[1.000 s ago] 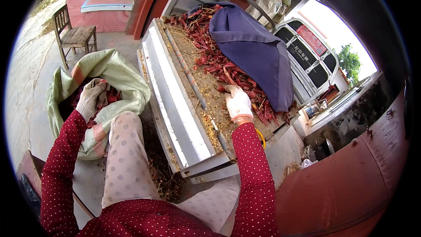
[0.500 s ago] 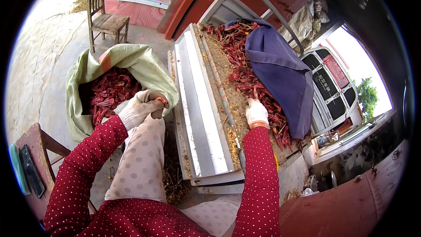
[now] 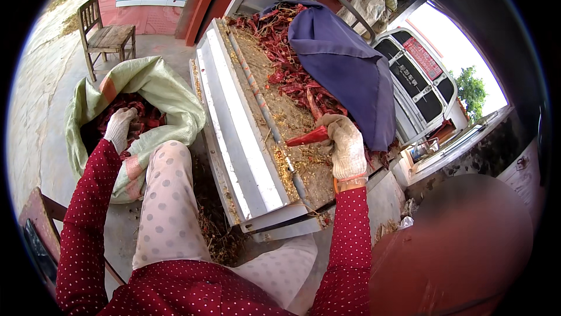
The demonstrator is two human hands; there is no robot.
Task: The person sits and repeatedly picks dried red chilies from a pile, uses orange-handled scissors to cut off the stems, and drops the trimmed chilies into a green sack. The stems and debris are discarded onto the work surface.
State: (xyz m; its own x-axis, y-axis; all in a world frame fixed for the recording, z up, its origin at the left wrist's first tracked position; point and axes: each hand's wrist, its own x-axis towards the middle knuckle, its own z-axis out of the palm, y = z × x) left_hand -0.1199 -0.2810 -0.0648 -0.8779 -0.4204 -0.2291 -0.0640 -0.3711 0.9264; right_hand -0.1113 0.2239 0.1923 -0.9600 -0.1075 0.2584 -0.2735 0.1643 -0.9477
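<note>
My right hand [image 3: 343, 143], in a pale work glove, grips a dried red chilli [image 3: 310, 136] whose tip points left. It hovers above the seed-strewn cargo bed [image 3: 266, 91], beside a heap of dried chillies [image 3: 286, 76] with stalks. A dark blue cloth [image 3: 345, 59] covers part of that heap. On the left, my gloved left hand [image 3: 121, 128] reaches into an open pale green woven sack [image 3: 186, 103], over the chillies inside [image 3: 153, 118]. Its fingers look curled inward; whatever they hold is hidden.
Along the bed's near side runs a folded metal side panel [image 3: 236, 123]. The vehicle's cab [image 3: 412, 79] stands to the right. A wooden chair [image 3: 108, 35] sits far left; a brown wooden seat [image 3: 38, 216] is close by on my left. Plant debris [image 3: 219, 222] lies beside my knee.
My left hand has moved from above my knee, leftward into the sack. My right hand has lifted from the heap's edge with a chilli. The view has shifted right.
</note>
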